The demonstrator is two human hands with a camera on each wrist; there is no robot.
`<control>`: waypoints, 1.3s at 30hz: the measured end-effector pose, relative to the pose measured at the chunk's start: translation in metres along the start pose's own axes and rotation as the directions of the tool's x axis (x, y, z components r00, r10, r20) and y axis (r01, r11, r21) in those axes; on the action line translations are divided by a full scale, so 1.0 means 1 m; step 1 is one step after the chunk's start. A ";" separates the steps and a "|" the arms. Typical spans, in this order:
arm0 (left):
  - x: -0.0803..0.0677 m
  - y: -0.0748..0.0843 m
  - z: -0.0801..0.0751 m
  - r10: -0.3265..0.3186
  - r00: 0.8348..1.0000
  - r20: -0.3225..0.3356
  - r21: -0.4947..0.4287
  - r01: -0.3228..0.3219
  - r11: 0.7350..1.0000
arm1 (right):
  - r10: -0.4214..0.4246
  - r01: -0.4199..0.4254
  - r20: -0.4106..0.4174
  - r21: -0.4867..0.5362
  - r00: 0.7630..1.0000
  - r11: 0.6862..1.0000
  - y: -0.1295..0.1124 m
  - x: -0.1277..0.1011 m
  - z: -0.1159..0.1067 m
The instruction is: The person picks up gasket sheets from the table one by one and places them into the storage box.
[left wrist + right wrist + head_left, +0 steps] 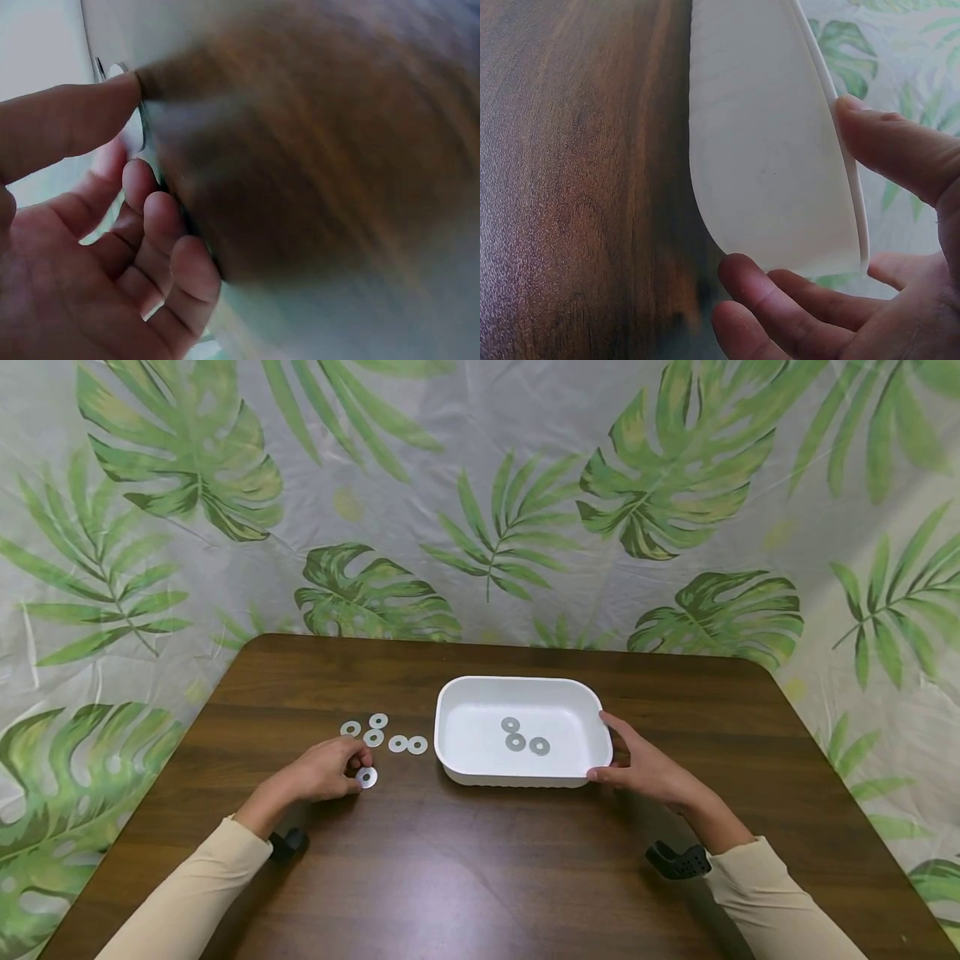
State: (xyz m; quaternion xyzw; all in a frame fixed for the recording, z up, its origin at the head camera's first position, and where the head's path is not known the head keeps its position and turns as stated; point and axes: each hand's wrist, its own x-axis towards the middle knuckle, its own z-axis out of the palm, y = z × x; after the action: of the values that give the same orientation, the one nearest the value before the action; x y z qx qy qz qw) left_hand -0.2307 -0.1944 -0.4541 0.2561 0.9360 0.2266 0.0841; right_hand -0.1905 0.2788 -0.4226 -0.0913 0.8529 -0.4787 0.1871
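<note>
My left hand [326, 770] is low over the table, left of the white plastic tub [525, 780]. Its thumb and index finger pinch a flat metal washer [372, 783] by the edge; in the left wrist view this washer [135, 131] shows partly behind the thumb. Just beyond the hand lie several more washers [398, 743] on the table. Three washers [539, 746] rest on the tub's floor. My right hand [648, 767] holds the tub's right end, thumb on the rim and fingers against the wall, as the right wrist view shows.
The brown wooden table [480, 877] has rounded far corners. Behind it hangs a pale cloth [517, 410] with green leaf prints. A black wrist strap [678, 860] is on the right wrist, another [288, 843] on the left.
</note>
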 end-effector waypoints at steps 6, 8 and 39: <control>-0.001 -0.001 0.002 0.010 1.000 -0.006 -0.047 -0.010 0.999 | -0.003 0.003 -0.001 0.003 1.000 1.000 0.000 0.000 0.000; -0.002 -0.001 0.001 0.024 1.000 -0.010 -0.061 -0.024 0.998 | -0.003 0.003 -0.001 0.000 1.000 1.000 0.000 0.000 0.000; -0.009 -0.008 -0.006 0.088 0.995 0.045 -0.101 -0.083 0.991 | 0.001 -0.001 -0.003 -0.030 1.000 1.000 -0.001 0.000 0.000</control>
State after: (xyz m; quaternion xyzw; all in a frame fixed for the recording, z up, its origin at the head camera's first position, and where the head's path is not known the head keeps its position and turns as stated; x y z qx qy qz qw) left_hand -0.2283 -0.2070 -0.4521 0.2969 0.9095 0.2696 0.1099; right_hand -0.1909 0.2784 -0.4220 -0.0928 0.8604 -0.4660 0.1846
